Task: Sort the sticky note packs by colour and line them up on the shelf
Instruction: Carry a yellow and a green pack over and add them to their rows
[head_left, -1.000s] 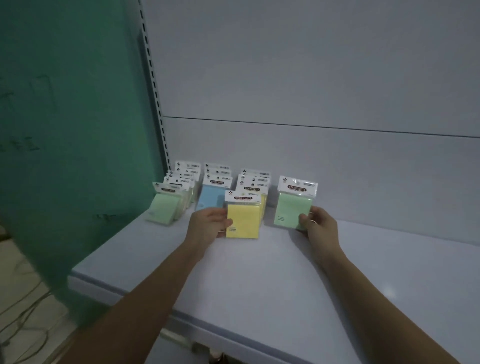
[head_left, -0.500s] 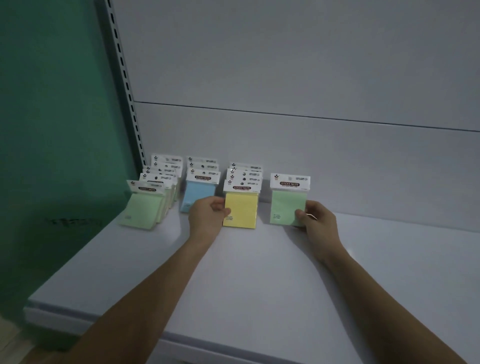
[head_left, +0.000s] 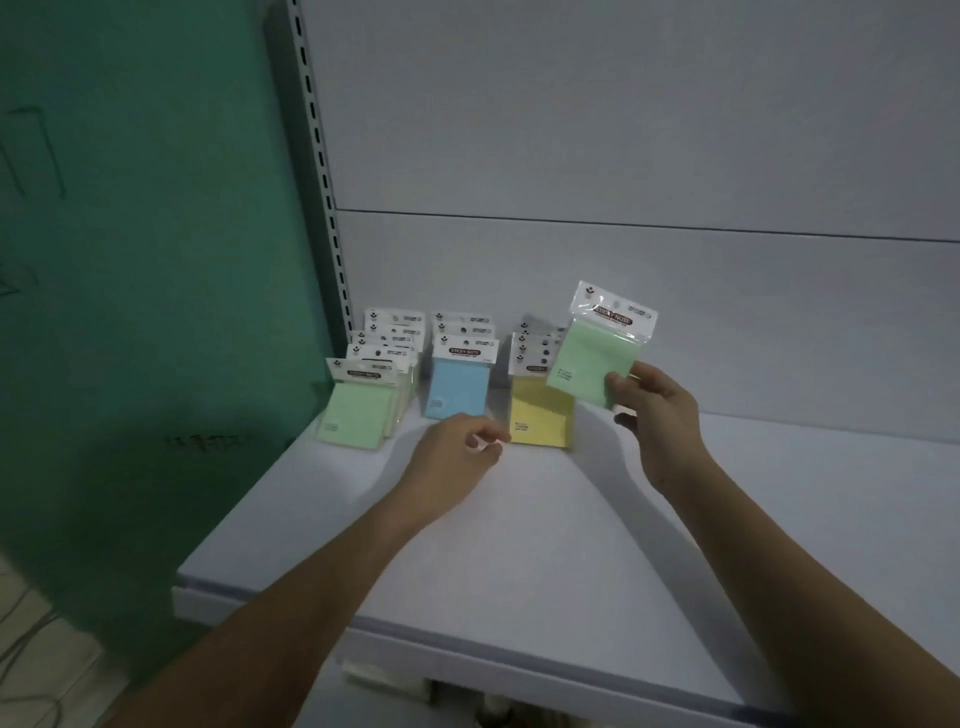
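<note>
Head view: my right hand (head_left: 660, 415) has lifted the green pack (head_left: 595, 358) off the shelf (head_left: 519, 545), pinching its corner; left hand (head_left: 457, 452), loosely curled and empty, has released the yellow pack (head_left: 540, 421). Green row (head_left: 358, 405) next, I reckon.

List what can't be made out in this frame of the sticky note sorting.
- Head view: the rear packs in the green row, blue row and yellow row are hidden behind the front ones, so counts are uncertain.
- The held green pack in the right hand covers part of the yellow row.
- Small print on the packs is too small and dim to read.
- Left hand: fingertips curl under; contact with anything unclear.
</note>
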